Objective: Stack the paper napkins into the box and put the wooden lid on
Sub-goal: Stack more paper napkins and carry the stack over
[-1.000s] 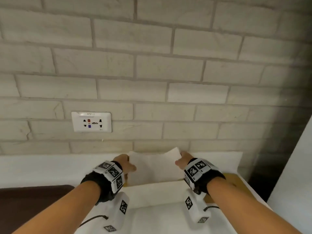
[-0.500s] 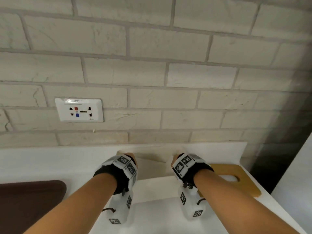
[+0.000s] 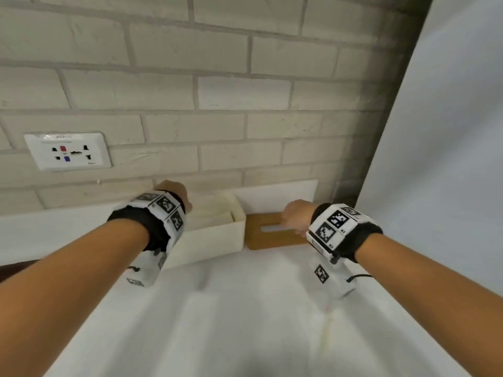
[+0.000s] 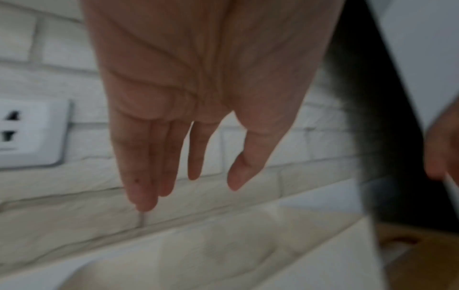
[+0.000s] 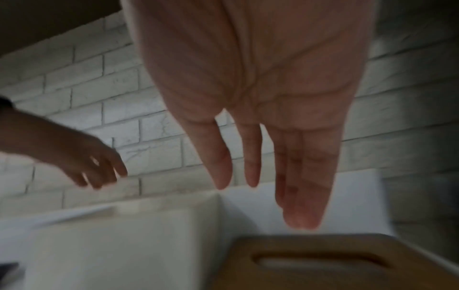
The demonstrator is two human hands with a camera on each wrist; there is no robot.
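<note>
Head view: left hand [image 3: 174,193] relaxed, empty, over cream box [image 3: 215,235] at center, napkins [image 3: 217,214] inside; right hand [image 3: 296,217] slack-fingered, empty, above wooden lid [image 3: 268,231] lying just right of box.

Lid [image 3: 268,232] just right of box [image 3: 209,238]; napkins [image 3: 217,213] in box; wall behind
</note>
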